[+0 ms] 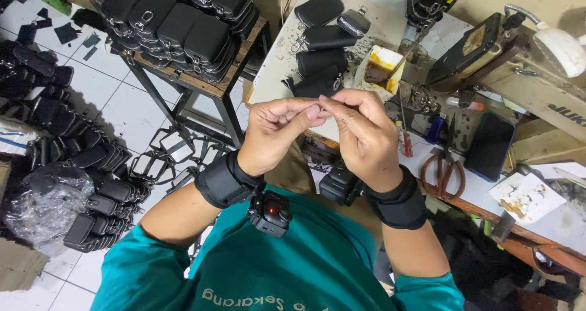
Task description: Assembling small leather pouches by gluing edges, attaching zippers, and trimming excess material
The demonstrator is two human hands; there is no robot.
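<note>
My left hand (pixel 278 131) and my right hand (pixel 360 131) are raised together over my lap, fingertips meeting around something very small that I cannot make out. Both wrists wear black straps with small cameras. Just beyond my hands, several black zip pouches (pixel 320 57) lie on a white worktable (pixel 278 54). A small tray of yellow-brown glue (pixel 379 67) with a stick in it sits to the right of them.
Scissors (pixel 444 167) and a dark phone (pixel 490 146) lie on the bench at right, beside a sewing machine (pixel 525 61). A metal-legged wooden stand (pixel 183 82) at upper left holds stacked black pouches (pixel 183 21). More pouches (pixel 73 146) lie heaped on the tiled floor at left.
</note>
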